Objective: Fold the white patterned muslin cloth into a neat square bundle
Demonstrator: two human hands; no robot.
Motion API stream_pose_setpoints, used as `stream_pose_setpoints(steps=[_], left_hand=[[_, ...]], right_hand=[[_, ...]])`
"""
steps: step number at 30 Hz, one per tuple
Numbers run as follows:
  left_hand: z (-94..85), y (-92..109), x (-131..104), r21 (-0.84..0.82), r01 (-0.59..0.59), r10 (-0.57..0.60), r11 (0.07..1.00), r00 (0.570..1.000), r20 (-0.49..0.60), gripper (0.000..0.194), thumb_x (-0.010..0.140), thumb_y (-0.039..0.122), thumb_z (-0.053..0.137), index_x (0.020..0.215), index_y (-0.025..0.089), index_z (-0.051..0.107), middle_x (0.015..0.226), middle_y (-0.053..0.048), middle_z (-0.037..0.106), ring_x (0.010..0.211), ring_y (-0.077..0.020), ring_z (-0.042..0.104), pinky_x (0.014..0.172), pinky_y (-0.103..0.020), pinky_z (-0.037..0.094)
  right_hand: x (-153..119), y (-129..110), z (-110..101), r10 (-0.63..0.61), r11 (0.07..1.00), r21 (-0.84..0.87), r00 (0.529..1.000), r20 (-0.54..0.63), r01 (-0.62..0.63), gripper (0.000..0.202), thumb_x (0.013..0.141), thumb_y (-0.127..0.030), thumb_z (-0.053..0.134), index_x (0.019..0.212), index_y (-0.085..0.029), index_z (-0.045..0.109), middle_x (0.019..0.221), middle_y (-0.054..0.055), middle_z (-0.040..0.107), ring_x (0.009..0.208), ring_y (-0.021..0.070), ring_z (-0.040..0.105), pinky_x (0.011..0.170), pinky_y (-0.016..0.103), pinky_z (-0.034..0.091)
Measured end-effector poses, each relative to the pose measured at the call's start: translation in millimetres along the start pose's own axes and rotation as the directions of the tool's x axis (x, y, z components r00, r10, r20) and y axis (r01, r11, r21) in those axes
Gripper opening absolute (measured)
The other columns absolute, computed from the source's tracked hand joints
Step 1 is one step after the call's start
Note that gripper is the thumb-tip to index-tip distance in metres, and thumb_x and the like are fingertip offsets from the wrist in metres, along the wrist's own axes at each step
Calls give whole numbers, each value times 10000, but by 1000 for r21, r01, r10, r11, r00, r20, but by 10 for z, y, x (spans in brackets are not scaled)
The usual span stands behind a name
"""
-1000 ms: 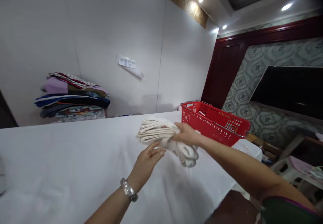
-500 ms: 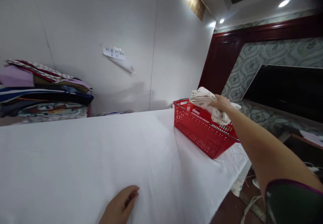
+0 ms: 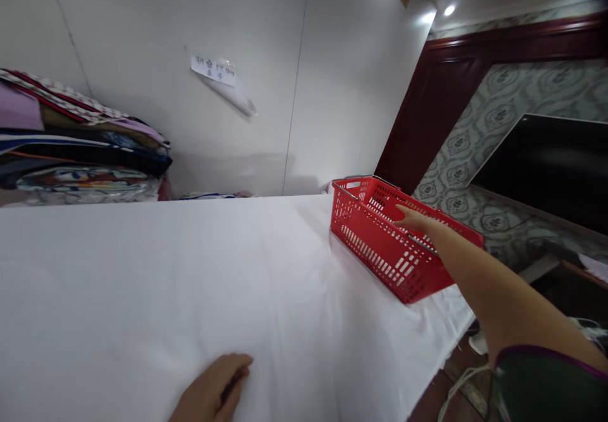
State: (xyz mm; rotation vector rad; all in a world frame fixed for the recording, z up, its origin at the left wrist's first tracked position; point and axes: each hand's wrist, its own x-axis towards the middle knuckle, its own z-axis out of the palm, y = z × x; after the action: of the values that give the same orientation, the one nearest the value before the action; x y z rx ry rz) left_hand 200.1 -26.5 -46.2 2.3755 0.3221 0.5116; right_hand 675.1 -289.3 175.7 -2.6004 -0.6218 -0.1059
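My right hand [image 3: 412,218] reaches over the near side of a red plastic basket [image 3: 368,238], with its visible fingers apart and nothing seen in them. The basket has slotted walls and metal handles folded onto its rim. Its floor is hidden behind the near wall and my arm, and the folded white cloth is out of sight. My left hand [image 3: 213,387] is loosely curled low over the white-covered table [image 3: 156,282], with a narrow gap between thumb and fingers and nothing visible in it.
A stack of folded fabrics [image 3: 80,143] stands at the back left against a pale wall panel bearing a paper note [image 3: 213,70]. To the right are a black screen [image 3: 551,168] and the table's edge, with white cords [image 3: 458,390] below.
My right hand has let go of the folded white cloth over the basket, and the cloth no longer shows. The left hand has barely moved. The view has shifted slightly.
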Motion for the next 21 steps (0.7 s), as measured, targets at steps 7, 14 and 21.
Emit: stream_pose_setpoints(steps=[7,14,21], left_hand=[[-71,143,21,-39,55,-52,998,996,67,231,830,364,428,939,274,611,894,-5,658,803,-167,617,743,-254,518],[-104,235,15,-124,146,-136,982,987,86,236,809,364,439,936,265,611,890,-6,655,795,-177,609,758,-285,505],[-698,97,17,-66,182,-183,981,983,-2,284,804,422,418,940,264,611,981,12,645,855,-164,594,721,-240,489]], right_hand=[[-141,-254,-88,-7,985,172,989,-151,33,471,657,-330,637,1058,-86,606,1043,137,639,952,248,598,826,335,462],[-763,-1168,-119,-139,794,518,925,-354,318,272,761,-277,494,965,-132,599,871,70,670,790,141,624,725,268,487],[-2597,-1952,1039,-809,553,640,526,262,533,238,771,-172,482,927,-187,661,813,38,686,745,119,619,695,235,474]])
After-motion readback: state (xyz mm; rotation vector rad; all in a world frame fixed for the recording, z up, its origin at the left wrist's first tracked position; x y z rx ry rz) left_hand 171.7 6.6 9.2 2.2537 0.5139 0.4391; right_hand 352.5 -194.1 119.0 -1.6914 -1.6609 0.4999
